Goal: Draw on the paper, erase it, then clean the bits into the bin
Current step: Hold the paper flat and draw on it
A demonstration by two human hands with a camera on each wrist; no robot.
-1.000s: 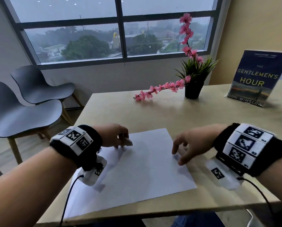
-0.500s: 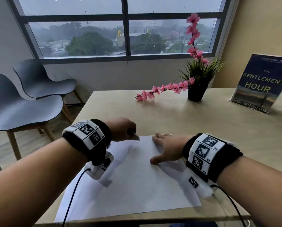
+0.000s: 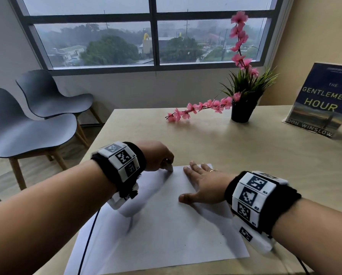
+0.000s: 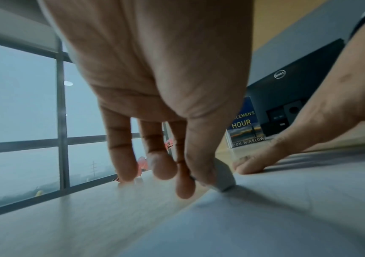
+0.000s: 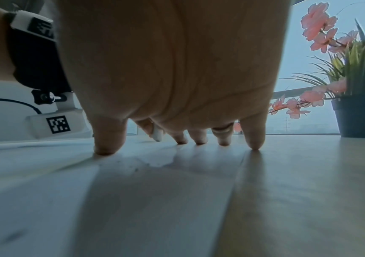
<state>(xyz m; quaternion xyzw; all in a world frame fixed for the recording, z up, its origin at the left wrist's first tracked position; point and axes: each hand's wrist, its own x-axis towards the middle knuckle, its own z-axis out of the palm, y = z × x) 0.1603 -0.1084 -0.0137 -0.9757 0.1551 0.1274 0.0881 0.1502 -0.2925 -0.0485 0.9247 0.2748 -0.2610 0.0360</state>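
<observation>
Wooden table (image 3: 245,155) — paper (image 3: 166,225): left hand (image 3: 156,155) pinches eraser (image 3: 169,168) at far edge; right hand (image 3: 204,185), fingers spread flat, just beside — pinning sheet.

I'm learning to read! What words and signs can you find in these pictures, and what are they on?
"THE GENTLEMEN'S HOUR": book cover, standing on the table.
"DON WINSLOW": bottom of the same cover.
Small line at the cover's top: too blurred to read.
"DELL": round logo on the black monitor back.
Wristbands: square black-and-white code marks; their tiny letters are too small to read.
Paper: no words.
</observation>
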